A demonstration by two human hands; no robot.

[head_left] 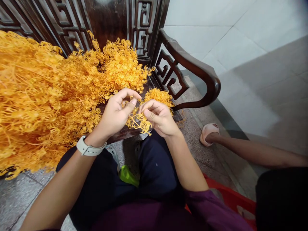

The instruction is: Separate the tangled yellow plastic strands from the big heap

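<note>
My left hand [117,112] and my right hand [160,117] meet in front of me, both pinching a small orange plastic sprig [137,122] with fine branching tips. The left thumb and forefinger are closed on its upper end, and the right fingers curl round its other side. A white watch [88,149] is on my left wrist. A huge heap of the same orange sprigs [40,96] lies on the dark wooden bench [190,65] just left of and behind my hands. A smaller tuft [160,95] sits behind my right hand.
The bench has a carved lattice back and a curved armrest. Another person's leg with a pink slipper [209,132] stretches across the stone floor at right. A red plastic basket edge [231,199] is at lower right, and a green object [128,176] lies between my knees.
</note>
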